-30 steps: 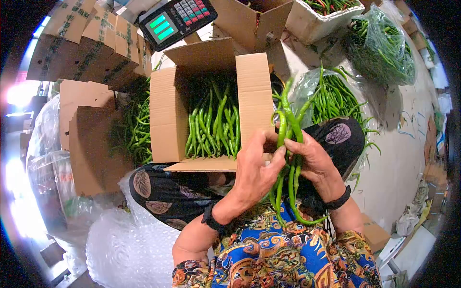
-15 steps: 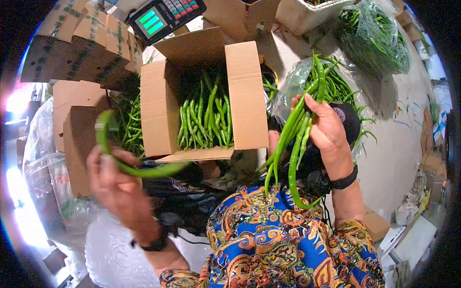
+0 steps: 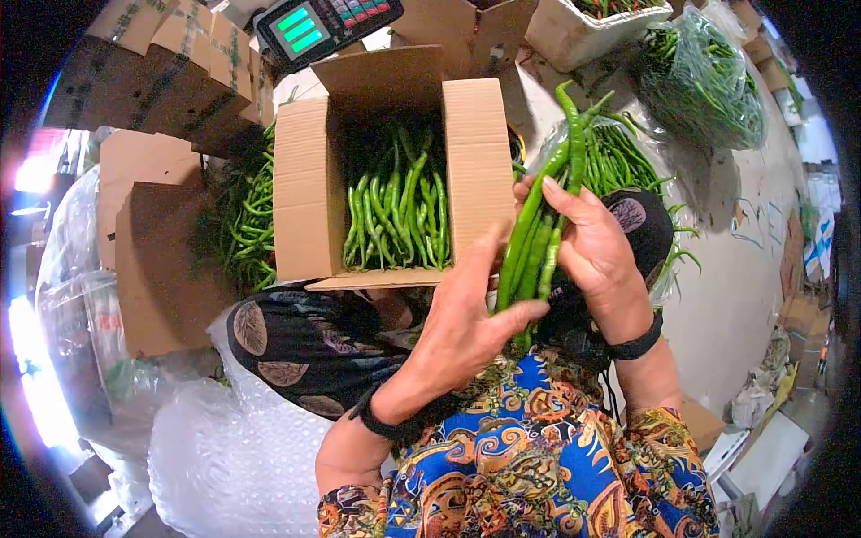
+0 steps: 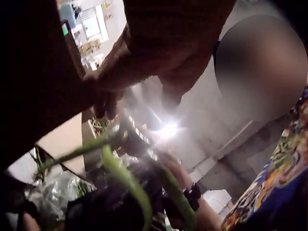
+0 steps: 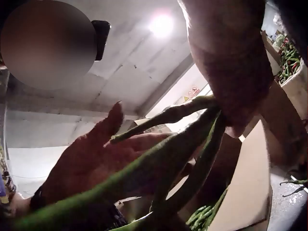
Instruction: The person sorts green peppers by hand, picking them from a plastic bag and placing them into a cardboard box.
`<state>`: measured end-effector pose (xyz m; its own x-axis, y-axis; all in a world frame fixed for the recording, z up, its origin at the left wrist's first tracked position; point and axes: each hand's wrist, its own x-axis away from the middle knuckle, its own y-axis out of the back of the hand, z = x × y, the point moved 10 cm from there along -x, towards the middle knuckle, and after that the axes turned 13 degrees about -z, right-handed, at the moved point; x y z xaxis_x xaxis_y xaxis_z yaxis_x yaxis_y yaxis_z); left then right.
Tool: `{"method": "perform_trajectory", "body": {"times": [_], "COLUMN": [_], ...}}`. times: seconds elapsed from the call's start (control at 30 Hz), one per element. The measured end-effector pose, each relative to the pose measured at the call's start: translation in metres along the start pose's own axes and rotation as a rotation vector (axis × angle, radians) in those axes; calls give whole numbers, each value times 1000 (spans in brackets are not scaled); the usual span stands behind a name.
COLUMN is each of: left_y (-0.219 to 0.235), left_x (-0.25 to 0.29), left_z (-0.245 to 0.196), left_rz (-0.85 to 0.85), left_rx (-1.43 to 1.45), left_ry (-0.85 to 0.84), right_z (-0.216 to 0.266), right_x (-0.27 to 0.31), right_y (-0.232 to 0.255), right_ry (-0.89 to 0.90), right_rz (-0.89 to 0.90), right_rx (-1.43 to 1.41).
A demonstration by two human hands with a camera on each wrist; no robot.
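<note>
In the head view the right hand (image 3: 596, 247) pinches a small bunch of long green peppers (image 3: 538, 242) between thumb and fingers. Close on its left is the left hand (image 3: 462, 314), thumb and fingers spread around the lower part of the bunch; in the right wrist view that left hand (image 5: 101, 154) shows an extended thumb and straight fingers behind the peppers (image 5: 144, 159). An open cardboard box (image 3: 300, 188) stands ahead of the left hand, with green peppers (image 3: 399, 215) lined up inside. The left wrist view is dark, with blurred peppers (image 4: 127, 180) low in it.
A bag of green peppers (image 3: 619, 157) lies beyond the right hand, another bag (image 3: 704, 85) farther back. More peppers (image 3: 251, 224) lie left of the box. A scale display (image 3: 300, 31), stacked cartons (image 3: 170, 72), a white foam box (image 3: 583, 36) and bubble wrap (image 3: 242, 457) surround the seated person.
The left hand, which held a single curved pepper out at the left, has come back beside the bunch. That pepper is no longer seen at the left. The right hand still holds its bunch.
</note>
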<state>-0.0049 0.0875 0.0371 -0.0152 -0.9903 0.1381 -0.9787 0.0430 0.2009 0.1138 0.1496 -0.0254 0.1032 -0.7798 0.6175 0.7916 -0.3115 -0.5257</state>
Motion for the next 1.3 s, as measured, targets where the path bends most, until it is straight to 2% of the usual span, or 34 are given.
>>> {"method": "perform_trajectory", "body": {"times": [0.03, 0.17, 0.23, 0.27, 0.3, 0.33, 0.37, 0.43, 0.47, 0.57, 0.63, 0.7, 0.77, 0.83, 0.9, 0.97, 1.0, 1.03, 1.1, 1.13, 1.2, 1.23, 1.3], "left_y": [0, -16, -35, -39, -37, -34, -29, -19, -16, -16, -21, -29, -32, -28, -23, -21, -23, -26, -31, -33, -32, -34, -37], "left_x": [0, 2, 11, 13, 13, 10, 7, 2, 1, -3, -1, -5, -5, -7, -11, -17, -19, -23, -23, -23, -23, -22, -22], "left_z": [8, 19, 35, 38, 38, 36, 35, 24, 24, 24, 31, 39, 41, 37, 37, 35, 30, 31, 35, 35, 37, 38, 40], "left_rz": [-26, 57, 256, 266, 262, 235, 206, 182, 157, 147, 147, 168, 134, 86, 31, -42, -55, -54, -67, -63, -87, -90, -100], "left_rx": [79, 162, 483, 670, 670, 777, 884, 862, 892, 924, 752, 600, 657, 680, 704, 728, 725, 664, 671, 669, 702, 703, 735], "left_ry": [111, 19, 382, 434, 432, 440, 447, 430, 445, 433, 449, 330, 370, 386, 405, 373, 358, 297, 311, 312, 322, 326, 339], "right_z": [3, 4, 4, 4, 3, 0, -1, 9, 17, 14, 14, 22, 31, 41, 35, 20, 7, -1, 3, 6, 0, -6, -8], "right_x": [0, 3, 4, 7, 9, 6, 5, 3, 9, 16, 23, 26, 37, 44, 51, 61, 62, 62, 62, 59, 50, 47, 46], "right_y": [2, -7, -16, -23, -29, -31, -25, -6, 1, 11, 4, -7, -12, 1, 6, 7, 7, 4, 3, 5, 16, 19, 18], "right_ry": [5, -12, -16, -47, -77, -131, -133, -52, 34, 58, 86, 98, 165, 334, 326, 304, 313, 382, 485, 485, 327, 323, 438], "right_rz": [-40, 54, 94, 117, 140, 344, 347, 35, 18, 45, 76, 211, 191, 10, 13, -18, 54, 88, 36, 33, 28, 29, 55], "right_rx": [19, 12, 24, -7, -37, -105, -105, -36, 125, 183, 177, 60, 23, 167, 255, 752, 777, 760, 973, 970, 862, 863, 779]}}
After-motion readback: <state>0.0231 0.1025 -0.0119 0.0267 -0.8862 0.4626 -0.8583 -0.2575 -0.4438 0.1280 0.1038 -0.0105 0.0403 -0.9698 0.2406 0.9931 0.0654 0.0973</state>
